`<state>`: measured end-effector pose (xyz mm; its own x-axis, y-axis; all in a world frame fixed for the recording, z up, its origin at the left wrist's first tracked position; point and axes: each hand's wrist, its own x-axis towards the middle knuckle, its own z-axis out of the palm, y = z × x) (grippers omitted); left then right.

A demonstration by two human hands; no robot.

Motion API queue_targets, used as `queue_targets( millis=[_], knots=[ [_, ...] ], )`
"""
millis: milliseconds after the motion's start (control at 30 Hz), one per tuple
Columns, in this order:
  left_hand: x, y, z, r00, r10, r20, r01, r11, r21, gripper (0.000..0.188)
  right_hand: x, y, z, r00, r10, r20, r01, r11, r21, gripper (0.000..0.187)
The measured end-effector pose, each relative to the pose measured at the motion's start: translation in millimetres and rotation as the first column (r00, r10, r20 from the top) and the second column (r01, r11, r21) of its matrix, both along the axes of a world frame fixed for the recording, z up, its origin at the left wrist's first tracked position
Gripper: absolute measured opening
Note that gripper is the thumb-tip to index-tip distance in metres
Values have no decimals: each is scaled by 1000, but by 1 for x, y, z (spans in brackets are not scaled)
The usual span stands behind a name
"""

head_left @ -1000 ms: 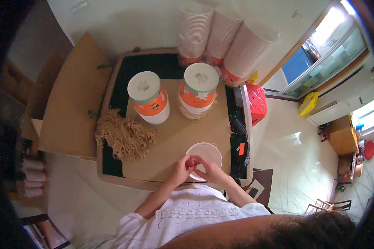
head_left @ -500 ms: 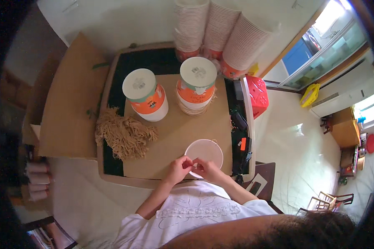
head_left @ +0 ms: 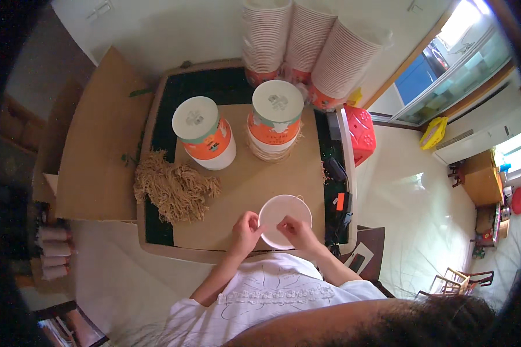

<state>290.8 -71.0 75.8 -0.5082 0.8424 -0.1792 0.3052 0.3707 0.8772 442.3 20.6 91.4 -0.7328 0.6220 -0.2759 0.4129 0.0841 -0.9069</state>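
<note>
A white paper bucket (head_left: pixel 278 209) stands mouth up at the table's near edge, with a thin loop of cord (head_left: pixel 299 198) at its far rim. At its left rim, my left hand (head_left: pixel 246 233) has curled fingers, with the thumb against the edge. Over the bucket's mouth, my right hand (head_left: pixel 298 233) is closed in a pinch; whatever lies between its fingertips is too small to make out. To the left lies a bundle of tan cords (head_left: pixel 173 188). Farther back stand two upside-down stacks of orange-and-white buckets, a left stack (head_left: pixel 209 144) and a right stack (head_left: pixel 276 127) with cord around its base.
Tall nested stacks of white buckets (head_left: pixel 347 58) rise at the table's back right. Black cables and a dark device (head_left: pixel 334 169) lie along the right edge. A large cardboard sheet (head_left: pixel 101 144) leans at the left, and a red plastic stool (head_left: pixel 360 136) stands beyond the right edge.
My hands, together at the bucket's near-left rim before, have come apart. The right one moved right over the mouth; the left one shifted slightly left.
</note>
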Motion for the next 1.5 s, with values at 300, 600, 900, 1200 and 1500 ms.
queue_targets(
  millis=[300, 600, 900, 1200, 1500],
  knots=[
    [-19, 30, -46, 934, -69, -351, 56, 997, -46, 18, 4, 56, 7, 981, -188, 50, 165, 941, 296, 8],
    [-30, 44, -57, 995, -65, -76, 76, 983, 166, 15, -5, 47, -50, 976, -216, -25, 205, 877, 434, 8],
    [-39, 7, -56, 992, 6, -125, -6, 1000, -2, 15, -10, 46, -47, 957, -290, -33, 278, 874, 399, 6],
    [-33, 9, -11, 812, 64, -580, 160, 931, 328, 25, -5, 21, -37, 968, -204, -147, 245, 896, 370, 13],
    [-23, -7, 6, 757, 105, -645, 211, 895, 393, 34, 2, -9, -37, 946, -200, -254, 294, 859, 420, 22]
  ],
)
